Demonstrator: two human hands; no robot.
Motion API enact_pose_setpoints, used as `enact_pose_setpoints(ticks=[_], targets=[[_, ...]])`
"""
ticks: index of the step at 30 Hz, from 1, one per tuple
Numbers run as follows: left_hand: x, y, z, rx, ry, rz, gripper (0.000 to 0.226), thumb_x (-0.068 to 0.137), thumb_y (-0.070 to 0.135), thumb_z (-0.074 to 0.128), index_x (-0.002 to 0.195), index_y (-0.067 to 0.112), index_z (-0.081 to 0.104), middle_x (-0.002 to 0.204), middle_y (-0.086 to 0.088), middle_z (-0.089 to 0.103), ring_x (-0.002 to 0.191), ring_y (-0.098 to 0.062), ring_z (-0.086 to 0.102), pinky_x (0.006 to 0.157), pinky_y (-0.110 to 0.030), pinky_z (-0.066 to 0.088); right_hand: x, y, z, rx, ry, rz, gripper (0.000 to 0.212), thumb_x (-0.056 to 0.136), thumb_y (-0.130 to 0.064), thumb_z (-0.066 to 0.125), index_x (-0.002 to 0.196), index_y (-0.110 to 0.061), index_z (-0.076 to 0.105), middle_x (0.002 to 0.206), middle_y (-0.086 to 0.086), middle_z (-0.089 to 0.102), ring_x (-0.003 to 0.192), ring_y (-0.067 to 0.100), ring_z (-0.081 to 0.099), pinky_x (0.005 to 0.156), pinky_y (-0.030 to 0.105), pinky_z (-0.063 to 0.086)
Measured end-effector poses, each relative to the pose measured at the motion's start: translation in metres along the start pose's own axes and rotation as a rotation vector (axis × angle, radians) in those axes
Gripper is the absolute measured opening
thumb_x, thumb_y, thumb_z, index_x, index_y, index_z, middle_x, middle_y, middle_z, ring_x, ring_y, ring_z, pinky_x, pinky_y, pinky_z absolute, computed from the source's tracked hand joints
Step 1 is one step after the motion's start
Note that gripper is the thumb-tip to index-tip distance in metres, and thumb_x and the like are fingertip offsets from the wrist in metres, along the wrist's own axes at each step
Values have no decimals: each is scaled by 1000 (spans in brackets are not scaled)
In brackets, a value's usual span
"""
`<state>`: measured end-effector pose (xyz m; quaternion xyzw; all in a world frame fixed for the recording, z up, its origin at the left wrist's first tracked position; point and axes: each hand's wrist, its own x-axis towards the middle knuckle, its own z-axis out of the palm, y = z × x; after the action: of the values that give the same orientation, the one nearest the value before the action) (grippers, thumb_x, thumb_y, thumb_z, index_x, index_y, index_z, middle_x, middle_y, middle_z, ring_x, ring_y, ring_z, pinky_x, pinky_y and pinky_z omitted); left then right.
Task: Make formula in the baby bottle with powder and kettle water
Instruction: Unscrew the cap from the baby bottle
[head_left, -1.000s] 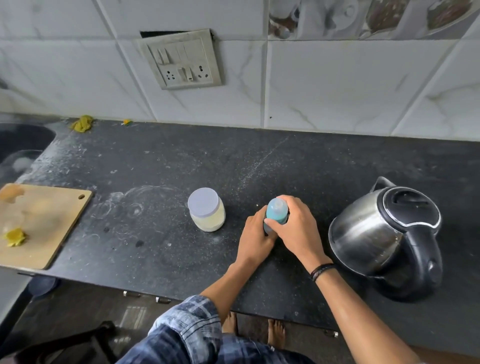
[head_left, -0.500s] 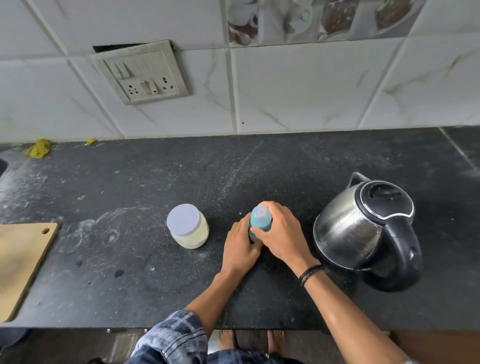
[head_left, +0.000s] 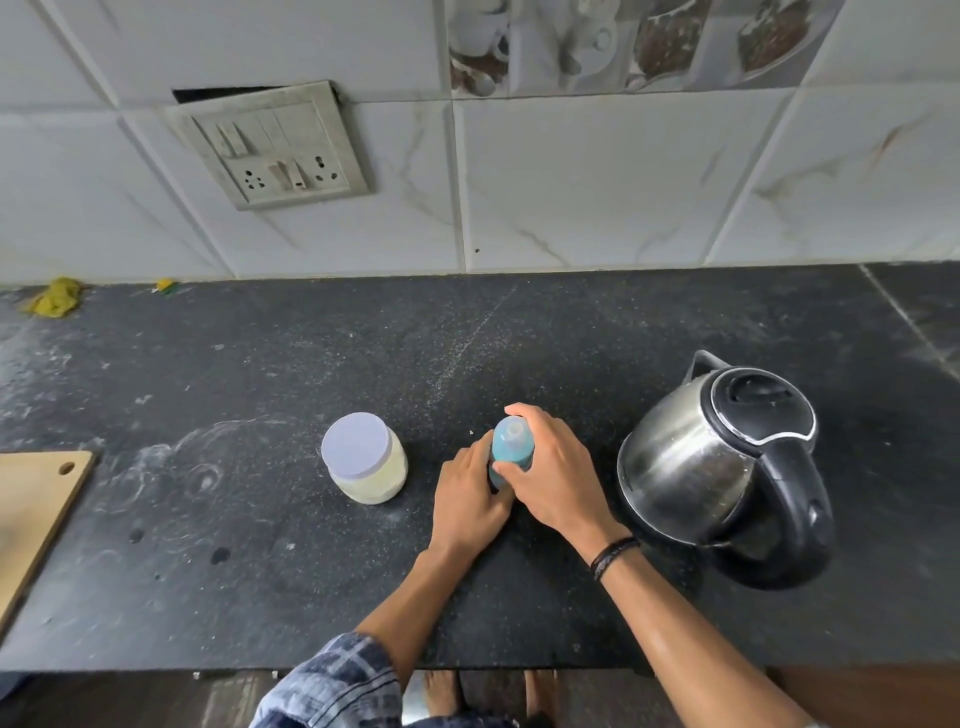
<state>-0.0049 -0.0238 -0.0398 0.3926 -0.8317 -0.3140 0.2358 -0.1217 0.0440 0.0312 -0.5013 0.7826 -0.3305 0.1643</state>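
On the counter (head_left: 260, 571), both hands (head_left: 470, 499) (head_left: 550, 478) grip the bottle (head_left: 511, 448).

one head-worn view, looking forward and steeply down over the black counter (head_left: 311, 571) to the tiled wall (head_left: 597, 182).

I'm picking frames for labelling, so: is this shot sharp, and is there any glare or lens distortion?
Head view: even, soft light, with the baby bottle and countertop sharp; head view: pale reflections streak the steel side of the kettle; head view: wide-angle distortion bows the tile joints toward the frame edges.
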Motion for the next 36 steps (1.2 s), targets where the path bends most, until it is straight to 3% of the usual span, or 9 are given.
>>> enact_pose_setpoints(ticks=[9, 19, 28, 32, 36], targets=[[-1, 1, 0, 48, 9, -2, 45, 82, 33, 45, 125, 22, 55, 97, 10, 62, 81, -6, 42, 74, -30, 33, -1, -3, -3, -6, -21, 11, 67, 83, -18, 78, 143, -27, 49, 133, -10, 61, 120, 14, 53, 94, 23, 41], [1, -3, 1, 46, 5, 2, 50, 84, 41, 47, 131, 24, 54, 102, 11, 64, 83, -3, 42, 80, -30, 38, 5, -4, -13, -20, -117, 4, 65, 84, -17, 78, 140, -28, 47, 129, -8, 59, 118, 14, 53, 92, 30, 48], [-2, -4, 2, 21, 16, -5, 53, 84, 43, 47, 134, 27, 52, 110, 11, 64, 94, -9, 52, 86, -32, 41, 7, -6, -13, -58, -115, 8, 71, 81, -38, 84, 142, -27, 48, 133, -9, 57, 120, 14, 50, 98, 31, 47], [-1, -4, 2, 26, 10, -10, 50, 85, 41, 49, 133, 28, 52, 106, 13, 63, 89, -6, 48, 83, -31, 39, 5, -8, -9, -72, -67, -12, 59, 85, -25, 80, 137, -23, 52, 130, -5, 60, 118, 17, 52, 98, 30, 46], [-1, -6, 3, 30, 6, -6, 45, 86, 33, 58, 130, 28, 52, 104, 13, 62, 87, -3, 46, 82, -30, 39, 7, -12, -14, -83, -121, -34, 64, 87, -16, 79, 142, -23, 48, 135, -3, 58, 121, 16, 51, 99, 27, 44]])
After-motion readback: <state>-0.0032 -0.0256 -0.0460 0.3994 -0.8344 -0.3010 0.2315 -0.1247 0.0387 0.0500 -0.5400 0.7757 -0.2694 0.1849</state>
